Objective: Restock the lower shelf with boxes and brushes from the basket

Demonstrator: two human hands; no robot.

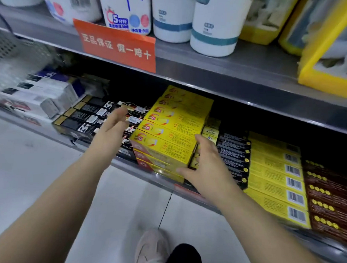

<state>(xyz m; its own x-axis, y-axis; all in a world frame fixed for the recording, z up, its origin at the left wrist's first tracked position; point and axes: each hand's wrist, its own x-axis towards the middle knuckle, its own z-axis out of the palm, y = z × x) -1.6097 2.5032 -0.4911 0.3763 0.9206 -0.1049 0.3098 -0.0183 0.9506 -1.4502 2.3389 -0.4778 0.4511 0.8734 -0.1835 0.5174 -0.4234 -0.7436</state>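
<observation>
Both hands reach toward the lower shelf (130, 168). Left hand (111, 126): fingers extended and relaxed, spread moderately, holding nothing; it hovers over the black boxes (83, 119), and contact with them cannot be confirmed. Right hand (207, 165): fingers loosely spread, thumb extended along the front lower edge of the yellow-and-red box stack (169, 135), fingertips lying against the stack's right end face. The grip is not closed around any box.

Item count, lower shelf, left to right:
- White and grey boxes (41, 94): about four, blurred; exact count cannot be determined.
- Black boxes with gold ends: four visible in the top layer.
- Yellow-and-red boxes: about seven in the top layer, running front to back, with at least two more layers visible beneath at the front edge.
- Small yellow boxes (210, 132): about three showing behind the right hand.
- Black boxes with yellow dots (234, 154): about six.
- Yellow barcode boxes (276, 179): about six.
- Brown boxes (328, 200): about six.

Upper shelf (215, 70): three white cylindrical containers (216, 23) behind an orange sign (116, 44) and to its right, and yellow packs (323, 47) at the right.

A mesh basket (6, 44) shows at the upper left, blurred; its contents cannot be identified. One shoe (151, 250) is visible on the tiled floor (32, 165) below.
</observation>
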